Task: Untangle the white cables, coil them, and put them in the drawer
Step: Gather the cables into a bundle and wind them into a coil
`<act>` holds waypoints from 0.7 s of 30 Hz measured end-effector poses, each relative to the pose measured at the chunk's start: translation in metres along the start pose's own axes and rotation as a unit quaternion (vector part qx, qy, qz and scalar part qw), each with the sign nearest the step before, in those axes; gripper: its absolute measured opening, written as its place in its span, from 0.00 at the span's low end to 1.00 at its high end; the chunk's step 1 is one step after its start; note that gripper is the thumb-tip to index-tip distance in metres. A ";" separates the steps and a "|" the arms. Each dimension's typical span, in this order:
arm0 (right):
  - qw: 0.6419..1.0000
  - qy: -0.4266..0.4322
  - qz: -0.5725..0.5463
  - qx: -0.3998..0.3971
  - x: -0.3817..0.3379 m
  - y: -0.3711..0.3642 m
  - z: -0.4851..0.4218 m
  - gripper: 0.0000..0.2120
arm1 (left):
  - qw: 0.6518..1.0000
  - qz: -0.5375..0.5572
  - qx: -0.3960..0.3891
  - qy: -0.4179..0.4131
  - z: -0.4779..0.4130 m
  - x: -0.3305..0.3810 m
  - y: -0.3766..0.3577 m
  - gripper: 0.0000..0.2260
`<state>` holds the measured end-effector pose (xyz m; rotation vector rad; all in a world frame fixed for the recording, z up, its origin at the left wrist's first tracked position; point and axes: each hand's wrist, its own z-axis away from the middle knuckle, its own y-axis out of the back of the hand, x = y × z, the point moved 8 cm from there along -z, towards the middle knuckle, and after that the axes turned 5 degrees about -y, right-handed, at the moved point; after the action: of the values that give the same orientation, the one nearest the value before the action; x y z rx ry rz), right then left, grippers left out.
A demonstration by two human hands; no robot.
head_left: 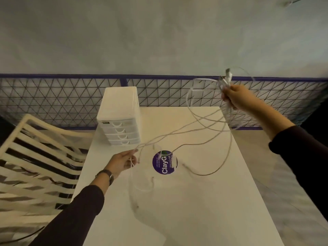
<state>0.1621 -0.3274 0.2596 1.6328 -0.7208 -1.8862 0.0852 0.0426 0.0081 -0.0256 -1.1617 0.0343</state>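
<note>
Several thin white cables (198, 121) stretch in loose tangled loops across the air above a white table (177, 201). My right hand (232, 98) is raised at the upper right, shut on a bunch of cable ends with plugs sticking up above the fist. My left hand (122, 162) is low near the table's left side, pinching cable strands between fingers and thumb; one loop hangs from it down onto the tabletop. A small white drawer unit (119, 114) with several shut drawers stands at the table's far left corner.
A round purple sticker (164, 162) is on the tabletop between my hands. A cream slatted chair (35, 157) stands left of the table. A blue wire-mesh railing (71, 96) runs behind the table.
</note>
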 end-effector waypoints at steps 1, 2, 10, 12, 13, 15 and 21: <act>1.000 -0.009 0.027 0.006 0.012 0.001 -0.003 0.17 | 0.998 0.056 0.011 0.016 0.002 -0.002 0.007 0.07; 0.998 -0.015 0.054 0.014 0.024 0.001 -0.005 0.17 | 0.993 0.112 0.026 0.030 0.004 -0.004 0.014 0.07; 0.998 -0.041 0.006 0.042 0.056 -0.024 -0.016 0.16 | 0.993 0.010 0.114 -0.004 0.024 0.005 0.062 0.07; 0.998 -0.038 -0.020 0.045 0.054 -0.030 -0.018 0.16 | 0.985 -0.009 0.170 -0.012 0.025 0.004 0.078 0.07; 0.998 -0.037 -0.025 0.048 0.052 -0.032 -0.019 0.16 | 0.980 -0.001 0.198 -0.013 0.027 0.002 0.088 0.07; 0.998 -0.031 -0.026 0.055 0.048 -0.035 -0.020 0.16 | 0.969 0.020 0.246 -0.009 0.030 -0.001 0.104 0.06; 0.996 -0.034 -0.041 0.066 0.045 -0.045 -0.021 0.16 | 0.958 0.061 0.281 -0.001 0.034 -0.005 0.129 0.07</act>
<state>0.1752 -0.3279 0.1940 1.7100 -0.8330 -1.9982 0.0502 0.1718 0.0120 0.4055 -1.1163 0.4731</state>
